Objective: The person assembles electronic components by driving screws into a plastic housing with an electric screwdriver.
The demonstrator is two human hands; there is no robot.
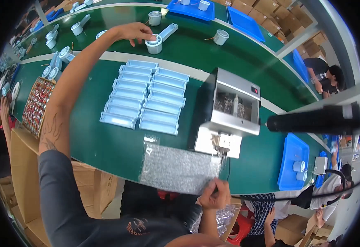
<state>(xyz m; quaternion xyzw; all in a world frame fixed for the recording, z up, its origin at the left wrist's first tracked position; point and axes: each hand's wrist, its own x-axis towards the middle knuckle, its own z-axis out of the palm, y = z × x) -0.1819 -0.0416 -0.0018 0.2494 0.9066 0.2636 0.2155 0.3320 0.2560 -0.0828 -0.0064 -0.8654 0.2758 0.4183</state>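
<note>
A long green workbench [105, 144] curves across a busy assembly hall, brown cartons stacked beyond. Before me stands a boxy grey metal machine [233, 108], then two rows of pale blue plastic trays [145, 96], then a crinkly silver foil bag [179, 168] at the near edge. My right hand [215, 194] pinches that bag's corner, fingers closed on it. My left hand [135, 32] stretches far across, fingertips curled onto a white round spool with a long handle [159, 39]; its handle points away to the right, nothing blocking.
</note>
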